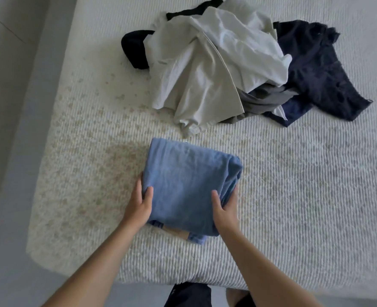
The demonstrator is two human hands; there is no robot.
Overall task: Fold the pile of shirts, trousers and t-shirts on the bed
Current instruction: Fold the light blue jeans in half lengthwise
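Matt blue cloth garment (183, 185), ribbed woven bed cover (293, 185), soft crumpled cloth pile (216, 63)

My arms were bare to past the elbow, no sleeves, watch or rings showing on my left hand (138, 204) or right hand (224, 210). Below, I wore dark shorts (188, 294).

Bed (293, 196): blue garment (183, 185), clothes pile (216, 69).

Both bare forearms are reaching forward from the lower edge of view, converging slightly. The left hand (140, 202) is curling its fingers under and thumb over in a grip. The right hand (225, 209) is doing the same just opposite it, its thumb lying on top, fingers tucked out of sight.
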